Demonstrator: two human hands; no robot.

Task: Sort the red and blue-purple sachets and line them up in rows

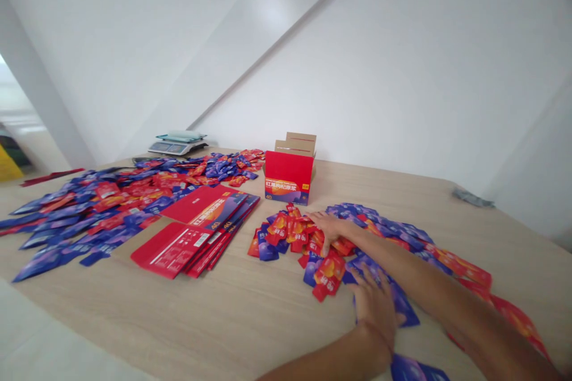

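My right hand (328,229) reaches forward and lies flat, fingers stretched, on a loose heap of red and purple sachets (295,235) in front of me. My left hand (374,303) rests nearer to me, palm down with fingers spread, on purple sachets (404,306) at the heap's near edge. An open red carton (288,181) with its brown flaps up stands just behind the heap. Neither hand grips anything that I can see.
A stack of flattened red cartons (196,229) lies left of the heap. A wide spread of more sachets (102,202) covers the left of the wooden table (232,315). A weighing scale (177,144) sits at the far edge. White walls stand behind.
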